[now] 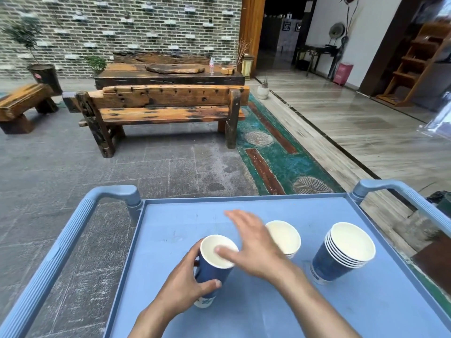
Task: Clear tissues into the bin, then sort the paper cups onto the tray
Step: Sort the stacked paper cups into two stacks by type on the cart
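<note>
A blue paper cup (217,252) with a white inside stands on the blue cart tray (268,206). My left hand (188,284) is wrapped around its side. My right hand (253,247) hovers flat with fingers spread, its thumb over the cup's rim, holding nothing. Behind my right hand a second cup (285,236) stands partly hidden. At the right stands a stack of several nested blue cups (341,252). No tissues or bin are in view.
The cart has raised edges and two blue handles, one at the left (73,220) and one at the right (410,193). Beyond it lie a stone floor, a wooden bench (166,111), a wooden table and a green patterned floor strip.
</note>
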The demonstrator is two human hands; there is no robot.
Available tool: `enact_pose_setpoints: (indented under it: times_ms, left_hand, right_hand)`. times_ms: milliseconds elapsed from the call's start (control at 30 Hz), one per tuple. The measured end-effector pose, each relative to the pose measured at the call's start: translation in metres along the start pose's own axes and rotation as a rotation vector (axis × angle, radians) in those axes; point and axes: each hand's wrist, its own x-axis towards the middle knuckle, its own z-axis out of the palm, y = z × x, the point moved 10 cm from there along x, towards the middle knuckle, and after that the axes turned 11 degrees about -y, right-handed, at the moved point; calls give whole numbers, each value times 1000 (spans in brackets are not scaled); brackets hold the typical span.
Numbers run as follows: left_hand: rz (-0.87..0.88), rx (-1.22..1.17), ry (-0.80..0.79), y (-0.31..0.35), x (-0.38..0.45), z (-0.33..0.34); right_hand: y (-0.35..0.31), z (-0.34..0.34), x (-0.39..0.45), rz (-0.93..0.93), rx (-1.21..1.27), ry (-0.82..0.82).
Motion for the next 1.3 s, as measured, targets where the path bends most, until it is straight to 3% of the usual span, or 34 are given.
enact_pose_setpoints:
  times_ms: [100,167,300,467,667,833,1033,1167,1300]
  left_hand:
    - [2,-16,8,-7,-3,-3]
    - [12,8,-2,-7,-6,-5]
    - [-26,59,-3,-17,-7,-7]
    - [-32,120,11,-17,4,3]
    - [2,132,-10,2,29,26]
    - [10,153,-33,15,43,42]
    - [22,149,-58,26,51,58]
    - [28,119,-70,37,57,69]
    - [22,91,-97,48,66,85]
  right_hand:
    - [-15,61,10,72,32,-310]
    - [-15,67,15,99,98,-294]
    - [-3,8,11,96,191,-55]
    - [57,-147,-62,181,225,395]
    - [121,-240,-176,395,89,641]
    - [156,-219,-185,462,66,545]
    - [189,-141,-143,480,107,276]
    - [203,-92,-126,499,11,96]
    - [206,-83,-124,493,-144,106]
